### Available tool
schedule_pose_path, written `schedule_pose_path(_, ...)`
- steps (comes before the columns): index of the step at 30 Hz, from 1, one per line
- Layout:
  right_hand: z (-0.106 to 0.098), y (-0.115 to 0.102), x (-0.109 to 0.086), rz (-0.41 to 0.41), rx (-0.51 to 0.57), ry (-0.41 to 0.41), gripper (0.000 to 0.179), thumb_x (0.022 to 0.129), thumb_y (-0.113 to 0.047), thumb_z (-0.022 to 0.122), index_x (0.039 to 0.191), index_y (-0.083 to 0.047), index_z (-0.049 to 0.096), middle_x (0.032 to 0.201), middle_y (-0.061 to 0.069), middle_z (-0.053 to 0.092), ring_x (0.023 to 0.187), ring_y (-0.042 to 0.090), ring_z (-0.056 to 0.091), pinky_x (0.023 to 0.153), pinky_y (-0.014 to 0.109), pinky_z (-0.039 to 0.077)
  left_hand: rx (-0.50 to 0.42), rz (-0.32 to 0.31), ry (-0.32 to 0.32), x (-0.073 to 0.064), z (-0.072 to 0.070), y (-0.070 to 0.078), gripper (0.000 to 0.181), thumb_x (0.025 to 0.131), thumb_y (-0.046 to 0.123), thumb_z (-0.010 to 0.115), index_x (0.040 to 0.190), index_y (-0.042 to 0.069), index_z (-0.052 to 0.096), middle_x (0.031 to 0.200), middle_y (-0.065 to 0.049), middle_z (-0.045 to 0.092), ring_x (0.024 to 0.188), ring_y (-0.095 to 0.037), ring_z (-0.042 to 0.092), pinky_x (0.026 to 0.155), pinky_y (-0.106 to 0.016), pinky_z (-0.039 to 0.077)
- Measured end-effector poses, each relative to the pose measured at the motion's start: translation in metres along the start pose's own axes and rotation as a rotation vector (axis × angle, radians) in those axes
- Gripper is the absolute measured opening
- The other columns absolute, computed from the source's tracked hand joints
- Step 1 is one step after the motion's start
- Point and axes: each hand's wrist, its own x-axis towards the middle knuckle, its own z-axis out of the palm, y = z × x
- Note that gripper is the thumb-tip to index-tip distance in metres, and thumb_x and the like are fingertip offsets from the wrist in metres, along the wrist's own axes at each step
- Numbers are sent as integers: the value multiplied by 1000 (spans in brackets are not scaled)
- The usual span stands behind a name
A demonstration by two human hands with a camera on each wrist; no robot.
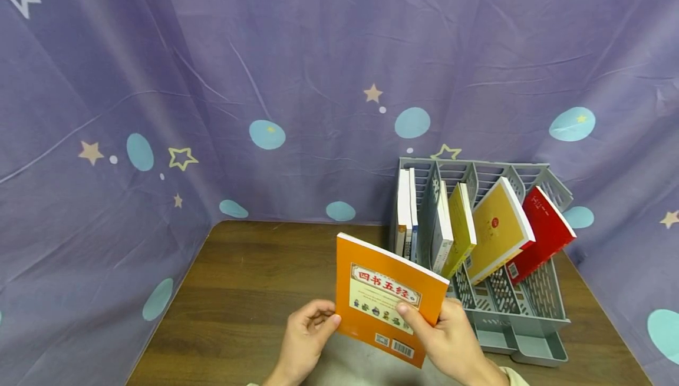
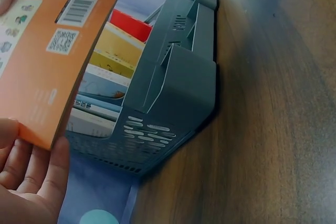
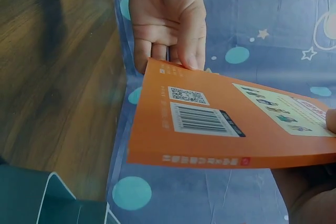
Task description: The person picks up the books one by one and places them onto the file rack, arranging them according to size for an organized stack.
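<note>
An orange book (image 1: 379, 297) with a cream label panel, Chinese title, QR code and barcode is held up in front of the person, tilted. At its right edge the right hand (image 1: 451, 339) grips it, thumb on the cover and the other fingers behind. The left hand (image 1: 305, 339) pinches the opposite edge near the lower corner. In the left wrist view, the left thumb lies on the cover of the orange book (image 2: 47, 72) with the fingers behind. Its printed spine faces the camera in the right wrist view, along the near side of the orange book (image 3: 157, 124).
A grey slotted book rack (image 1: 514, 318) stands at the right of the wooden table (image 1: 254, 268). White-edged books (image 1: 404, 197), a yellow-green book (image 1: 461, 221), a yellow book (image 1: 495, 227) and a red book (image 1: 541, 233) lean in its compartments. Behind hangs a purple patterned cloth (image 1: 318, 68).
</note>
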Motion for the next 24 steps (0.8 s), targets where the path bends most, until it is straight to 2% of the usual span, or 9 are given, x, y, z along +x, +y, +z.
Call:
schedule_pose_path(6,-15,-4,-8,23,-58,125,23,84,6,68,103,-6,68,93,10,72,73,14,70,57,27,57,-78,32,-93,1,-1,-4,20,88,0,64,100,-16,58,91,-28,63,81,-16,67,73,-33,57)
schedule_pose_path(10,-30,-2,-10,-1,-127,202,28,80,13,68,103,-2,68,92,9,72,71,13,70,55,25,56,-96,42,-122,2,-2,-6,21,90,1,63,100,-17,56,92,-32,63,83,-18,67,73,-35,57)
schedule_pose_path(17,-66,-2,-13,48,-253,316,29,80,13,67,108,3,65,97,-13,68,73,6,69,57,23,55,-37,-85,-95,11,3,-6,16,88,6,67,99,-5,62,93,-22,66,81,-18,67,75,-33,56)
schedule_pose_path(21,-89,-2,-13,12,-294,401,30,78,18,66,107,8,64,97,-16,69,75,2,68,60,20,55,23,-133,-89,22,15,-11,14,87,1,67,99,-6,63,93,-23,65,79,-15,66,74,-31,56)
schedule_pose_path(24,-108,-2,-13,-36,-331,476,29,77,19,67,105,11,64,96,-16,69,75,-2,67,59,16,53,86,-139,-104,29,27,-17,15,87,-1,65,101,-6,63,93,-20,65,78,-13,65,73,-27,56)
